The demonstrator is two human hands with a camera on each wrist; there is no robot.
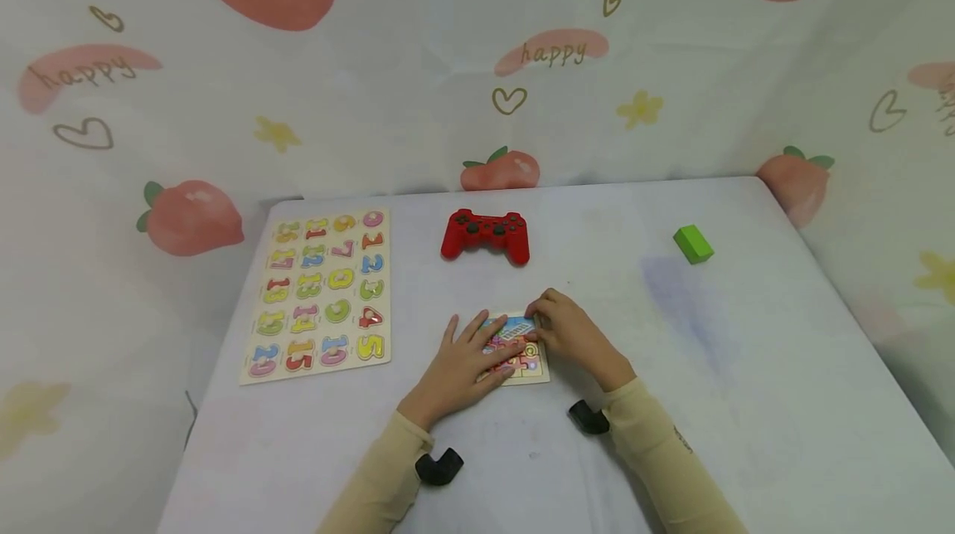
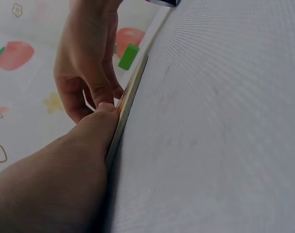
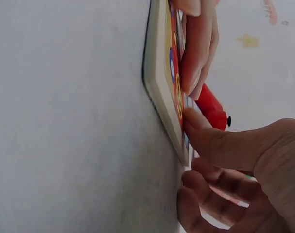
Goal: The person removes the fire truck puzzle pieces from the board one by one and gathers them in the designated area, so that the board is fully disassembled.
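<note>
A small jigsaw puzzle (image 1: pixel 533 365) with a colourful printed picture lies in a pale wooden tray in front of the person. Spread across its left part, the left hand (image 1: pixel 464 366) rests on the pieces with long, straight fingers. At the upper right corner is the right hand (image 1: pixel 574 338), its fingers curled. In the right wrist view its thumb (image 3: pixel 210 138) presses on the picture side, while the other fingers bend past the tray's edge. From the left wrist, the tray's thin side (image 2: pixel 130 97) shows flat against the cloth. The hands cover much of the picture.
A red game controller (image 1: pixel 486 236) lies behind the puzzle. To the left is a large number board (image 1: pixel 322 293) with coloured numerals. A green block (image 1: pixel 693 244) stands at the back right. A white cloth covers the table, with a printed curtain behind.
</note>
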